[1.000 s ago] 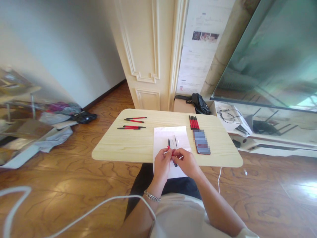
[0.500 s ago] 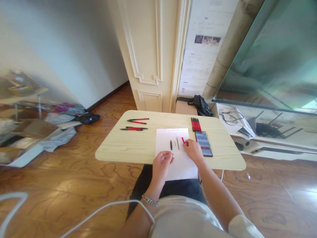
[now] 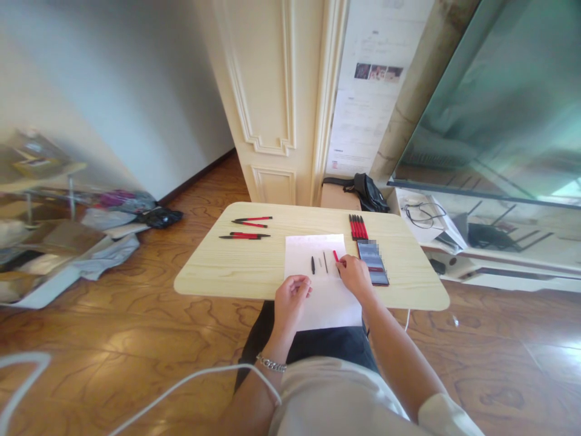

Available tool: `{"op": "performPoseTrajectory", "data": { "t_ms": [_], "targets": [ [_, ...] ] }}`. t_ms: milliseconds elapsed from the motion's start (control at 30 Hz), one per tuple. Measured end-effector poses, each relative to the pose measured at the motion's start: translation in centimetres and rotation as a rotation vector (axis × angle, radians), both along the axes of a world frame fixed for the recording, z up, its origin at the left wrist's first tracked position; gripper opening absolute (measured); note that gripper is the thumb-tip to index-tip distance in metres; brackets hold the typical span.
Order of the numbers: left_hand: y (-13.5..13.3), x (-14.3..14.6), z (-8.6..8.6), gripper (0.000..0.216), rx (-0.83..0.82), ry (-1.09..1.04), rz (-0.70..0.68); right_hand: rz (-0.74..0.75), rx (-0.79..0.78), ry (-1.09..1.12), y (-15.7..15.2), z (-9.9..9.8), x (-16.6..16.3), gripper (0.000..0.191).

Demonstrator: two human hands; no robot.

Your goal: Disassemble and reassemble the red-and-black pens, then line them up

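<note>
A sheet of white paper [image 3: 324,309] lies at the table's near edge with pen parts in a row on it. They are a black tapered pen piece [image 3: 313,265], a small pale spring-like piece [image 3: 319,262], a thin dark refill [image 3: 325,262] and a red pen barrel [image 3: 336,256]. My right hand [image 3: 354,275] is closed on the near end of the red barrel, its fingers resting at the paper. My left hand [image 3: 293,297] hovers over the paper's left edge, thumb and fingertips pinched together. Whatever is between them, if anything, is too small to make out.
Several red and black pens [image 3: 358,227] lie side by side at the back right, above a phone [image 3: 373,263]. More red and black pens [image 3: 247,236] are at the table's left. A white cable [image 3: 195,378] crosses by my left forearm. A black bag [image 3: 367,192] sits behind the table [image 3: 218,266].
My left hand has moved slightly left and down, away from the pen parts. My right hand stays at the red barrel, and the row of parts looks the same.
</note>
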State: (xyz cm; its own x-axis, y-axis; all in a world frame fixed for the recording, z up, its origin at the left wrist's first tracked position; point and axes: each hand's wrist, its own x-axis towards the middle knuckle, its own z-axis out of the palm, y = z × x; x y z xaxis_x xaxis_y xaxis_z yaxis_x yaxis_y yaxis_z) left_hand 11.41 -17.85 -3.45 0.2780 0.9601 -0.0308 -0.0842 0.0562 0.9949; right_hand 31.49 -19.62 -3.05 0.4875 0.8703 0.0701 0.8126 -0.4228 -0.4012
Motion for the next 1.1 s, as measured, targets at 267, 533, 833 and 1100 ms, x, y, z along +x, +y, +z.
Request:
{"op": "performPoseTrajectory", "data": {
  "t_ms": [267, 533, 833, 1100],
  "targets": [
    [0.1, -0.3, -0.2, 0.031, 0.025, 0.027, -0.009, -0.034, 0.087, 0.083, -0.4, 0.7, -0.2, 0.021],
    [0.4, -1.6, -0.5, 0.03, 0.113, 0.118, 0.051, -0.199, 0.43, 0.449, -4.8, -0.4, -1.3, 0.039],
    [0.9, -2.8, -0.8, 0.029, 0.197, 0.255, 0.147, -0.172, 0.395, 0.441, -6.0, -1.0, -1.4, 0.039],
    [-0.1, -1.5, 0.1, 0.028, 0.141, 0.147, 0.126, -0.036, -0.015, 0.049, 1.3, 1.3, 0.7, 0.03]
  ]
}}
